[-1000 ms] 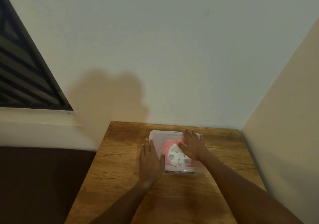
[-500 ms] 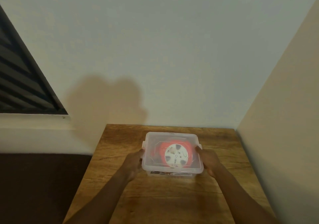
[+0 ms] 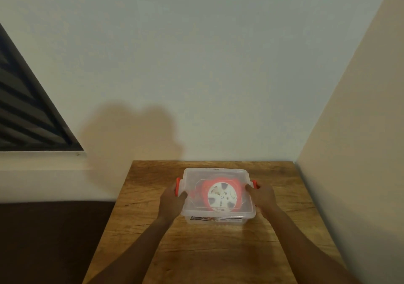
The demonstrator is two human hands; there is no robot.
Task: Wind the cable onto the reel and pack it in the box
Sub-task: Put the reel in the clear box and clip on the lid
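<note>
A clear plastic box point(image 3: 218, 217) stands on the wooden table point(image 3: 209, 251) with its clear lid point(image 3: 216, 174) on top. Through the lid I see the red reel with a white hub point(image 3: 221, 197) lying flat inside. The cable itself cannot be made out. My left hand point(image 3: 172, 198) grips the red latch point(image 3: 178, 183) on the box's left side. My right hand point(image 3: 261, 196) grips the red latch point(image 3: 255, 183) on the right side.
The table sits in a corner, with a white wall point(image 3: 218, 86) behind and a beige wall point(image 3: 360, 152) close on the right. A dark louvred window point(image 3: 26, 113) is at the left above a dark brown surface point(image 3: 50, 240).
My hands left the top of the lid and went to the box's two sides. Red latches now show at both sides under my fingers.
</note>
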